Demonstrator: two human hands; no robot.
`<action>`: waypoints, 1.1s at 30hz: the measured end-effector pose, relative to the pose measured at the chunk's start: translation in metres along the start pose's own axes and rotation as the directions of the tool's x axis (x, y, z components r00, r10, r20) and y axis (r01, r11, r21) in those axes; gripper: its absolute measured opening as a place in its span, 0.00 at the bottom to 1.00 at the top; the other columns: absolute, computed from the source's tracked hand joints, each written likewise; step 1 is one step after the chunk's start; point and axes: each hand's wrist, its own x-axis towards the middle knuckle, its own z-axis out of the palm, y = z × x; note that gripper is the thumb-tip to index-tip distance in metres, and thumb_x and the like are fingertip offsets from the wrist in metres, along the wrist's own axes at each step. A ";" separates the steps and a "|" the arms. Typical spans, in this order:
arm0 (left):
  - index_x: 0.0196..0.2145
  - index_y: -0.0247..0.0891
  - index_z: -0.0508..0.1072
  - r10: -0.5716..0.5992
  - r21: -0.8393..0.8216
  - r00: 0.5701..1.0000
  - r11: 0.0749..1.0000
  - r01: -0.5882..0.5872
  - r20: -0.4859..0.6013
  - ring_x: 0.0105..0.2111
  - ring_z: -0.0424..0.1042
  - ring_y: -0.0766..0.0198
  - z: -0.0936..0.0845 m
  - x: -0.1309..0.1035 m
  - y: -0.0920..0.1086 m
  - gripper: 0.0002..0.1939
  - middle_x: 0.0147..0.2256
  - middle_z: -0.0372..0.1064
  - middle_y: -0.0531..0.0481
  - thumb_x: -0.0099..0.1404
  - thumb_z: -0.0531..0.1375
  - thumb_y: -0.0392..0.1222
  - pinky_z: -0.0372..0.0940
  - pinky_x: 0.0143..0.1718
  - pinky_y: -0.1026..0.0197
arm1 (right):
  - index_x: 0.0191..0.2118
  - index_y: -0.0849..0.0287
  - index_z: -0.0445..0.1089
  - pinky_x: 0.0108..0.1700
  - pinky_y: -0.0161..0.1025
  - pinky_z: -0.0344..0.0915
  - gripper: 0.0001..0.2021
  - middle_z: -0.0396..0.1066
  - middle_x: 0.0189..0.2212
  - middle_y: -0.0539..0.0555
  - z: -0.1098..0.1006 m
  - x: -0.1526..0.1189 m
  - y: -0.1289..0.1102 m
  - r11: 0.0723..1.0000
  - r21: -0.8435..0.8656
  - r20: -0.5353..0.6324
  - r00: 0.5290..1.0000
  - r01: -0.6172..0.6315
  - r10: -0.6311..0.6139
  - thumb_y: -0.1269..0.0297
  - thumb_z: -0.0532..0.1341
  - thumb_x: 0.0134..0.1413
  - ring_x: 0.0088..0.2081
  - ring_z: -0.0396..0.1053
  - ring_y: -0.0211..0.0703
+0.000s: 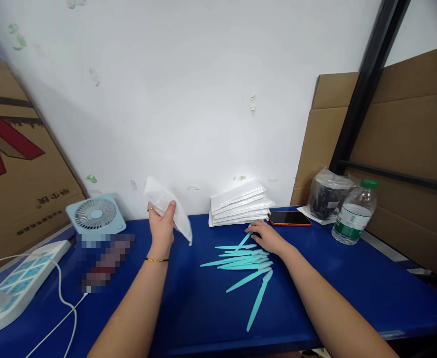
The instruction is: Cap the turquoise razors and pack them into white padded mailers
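My left hand (161,223) is closed on a white bubble mailer (173,211), thumb on its near face, holding it tilted above the table near the wall. My right hand (265,234) pinches the end of a slim turquoise eyebrow razor (243,241), which slants down to the left. Just below that hand, several more turquoise razors (240,261) lie loosely fanned on the blue table, handles mostly pointing left. One razor (258,302) lies apart, nearest me. Behind the right hand rises a stack of white bubble mailers (236,204) against the wall.
A phone (290,218) lies right of the stack, near a wrapped dark container (326,196) and a green-capped bottle (356,214). On the left are a blue fan (97,215), a blurred-out object (108,263) with a cable, a power strip (24,281) and a cardboard box (20,164).
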 end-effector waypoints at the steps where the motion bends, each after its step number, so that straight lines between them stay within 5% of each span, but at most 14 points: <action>1: 0.52 0.40 0.60 0.039 0.164 0.993 0.985 -0.058 0.112 0.42 0.69 0.59 -0.003 0.003 0.001 0.31 0.43 0.68 0.47 0.52 0.63 0.49 0.64 0.46 0.57 | 0.43 0.53 0.72 0.49 0.43 0.58 0.15 0.68 0.42 0.54 0.001 0.001 0.002 1.000 -0.016 0.015 1.000 -0.001 0.001 0.71 0.55 0.52 0.46 0.63 0.46; 3: 0.53 0.39 0.60 0.024 0.446 0.931 0.873 -0.196 0.364 0.42 0.69 0.56 -0.010 0.004 -0.004 0.35 0.43 0.68 0.45 0.50 0.64 0.51 0.62 0.47 0.54 | 0.41 0.55 0.72 0.48 0.42 0.59 0.13 0.68 0.40 0.55 0.000 0.001 0.004 0.999 -0.030 0.029 0.999 -0.018 0.019 0.71 0.56 0.51 0.45 0.63 0.46; 6: 0.59 0.39 0.54 -0.124 0.603 0.721 0.653 -0.458 0.682 0.54 0.59 0.48 -0.021 -0.008 -0.023 0.45 0.55 0.58 0.39 0.46 0.64 0.56 0.53 0.55 0.48 | 0.36 0.57 0.72 0.42 0.39 0.61 0.08 0.67 0.35 0.54 -0.005 0.000 0.007 0.999 -0.027 0.036 0.999 -0.037 0.038 0.70 0.57 0.49 0.39 0.65 0.44; 9: 0.62 0.45 0.47 -0.372 0.621 0.500 0.526 -0.581 0.782 0.61 0.42 0.43 -0.035 -0.025 -0.047 0.48 0.62 0.43 0.41 0.49 0.59 0.64 0.40 0.58 0.41 | 0.32 0.58 0.70 0.38 0.37 0.61 0.05 0.66 0.33 0.53 -0.010 -0.004 0.009 0.998 -0.015 0.065 0.995 -0.069 0.070 0.70 0.58 0.48 0.34 0.65 0.41; 11: 0.62 0.50 0.46 -0.459 0.620 0.423 0.498 -0.606 0.782 0.63 0.39 0.47 -0.045 -0.028 -0.062 0.38 0.63 0.40 0.45 0.58 0.50 0.64 0.37 0.58 0.40 | 0.30 0.59 0.70 0.39 0.37 0.60 0.03 0.66 0.32 0.53 -0.012 -0.006 0.011 0.995 -0.008 0.084 0.992 -0.096 0.097 0.70 0.59 0.47 0.35 0.64 0.42; 17: 0.60 0.52 0.53 -0.513 0.714 0.506 0.393 -0.580 0.693 0.62 0.39 0.46 -0.063 0.002 -0.076 0.30 0.63 0.42 0.47 0.62 0.47 0.60 0.35 0.56 0.35 | 0.29 0.59 0.67 0.33 0.34 0.58 0.03 0.67 0.27 0.50 -0.018 -0.007 0.008 0.981 0.110 0.057 0.986 -0.162 0.157 0.66 0.58 0.48 0.30 0.63 0.39; 21: 0.58 0.48 0.59 -0.277 0.689 0.647 0.463 -0.558 0.711 0.59 0.49 0.48 -0.033 -0.014 -0.054 0.26 0.59 0.54 0.46 0.62 0.50 0.53 0.42 0.58 0.40 | 0.30 0.58 0.68 0.30 0.33 0.56 0.06 0.66 0.25 0.48 -0.016 -0.002 -0.011 0.975 0.195 -0.013 0.993 -0.110 0.115 0.62 0.59 0.49 0.27 0.62 0.37; 24: 0.52 0.43 0.66 -0.128 0.432 0.491 0.693 -0.578 0.862 0.50 0.63 0.58 0.008 -0.050 -0.036 0.21 0.51 0.64 0.46 0.65 0.49 0.51 0.56 0.53 0.57 | 0.31 0.57 0.70 0.32 0.33 0.58 0.07 0.68 0.27 0.49 -0.009 0.002 -0.028 0.973 0.227 -0.010 0.999 -0.035 0.039 0.60 0.60 0.49 0.29 0.63 0.37; 26: 0.47 0.44 0.71 -0.106 0.326 0.378 0.743 -0.585 0.920 0.44 0.67 0.60 0.031 -0.071 -0.031 0.18 0.44 0.69 0.48 0.64 0.50 0.50 0.60 0.47 0.60 | 0.32 0.57 0.71 0.32 0.33 0.59 0.07 0.69 0.28 0.50 -0.003 0.004 -0.034 0.960 0.281 0.011 1.000 -0.021 0.019 0.60 0.61 0.48 0.30 0.65 0.38; 29: 0.37 0.42 0.75 -0.139 0.365 0.406 0.746 -0.557 0.903 0.37 0.69 0.60 0.046 -0.083 -0.034 0.17 0.36 0.72 0.48 0.66 0.48 0.46 0.61 0.41 0.60 | 0.33 0.58 0.71 0.30 0.33 0.61 0.10 0.70 0.27 0.50 0.000 0.004 -0.029 0.922 0.383 0.041 0.998 -0.062 0.050 0.58 0.63 0.45 0.29 0.66 0.38; 31: 0.35 0.41 0.75 -0.151 0.403 0.463 0.758 -0.513 0.873 0.36 0.69 0.60 0.046 -0.081 -0.040 0.17 0.35 0.72 0.48 0.66 0.48 0.46 0.61 0.39 0.61 | 0.32 0.59 0.71 0.29 0.33 0.62 0.12 0.69 0.25 0.50 0.000 0.004 -0.021 0.889 0.446 0.031 0.995 -0.102 0.098 0.57 0.64 0.43 0.28 0.66 0.38; 33: 0.37 0.41 0.75 -0.146 0.390 0.469 0.785 -0.481 0.871 0.37 0.69 0.61 0.042 -0.077 -0.044 0.15 0.36 0.71 0.48 0.65 0.50 0.47 0.61 0.39 0.61 | 0.31 0.60 0.70 0.29 0.34 0.62 0.13 0.69 0.23 0.50 0.000 0.005 -0.016 0.844 0.520 0.015 0.989 -0.134 0.147 0.56 0.66 0.41 0.27 0.66 0.38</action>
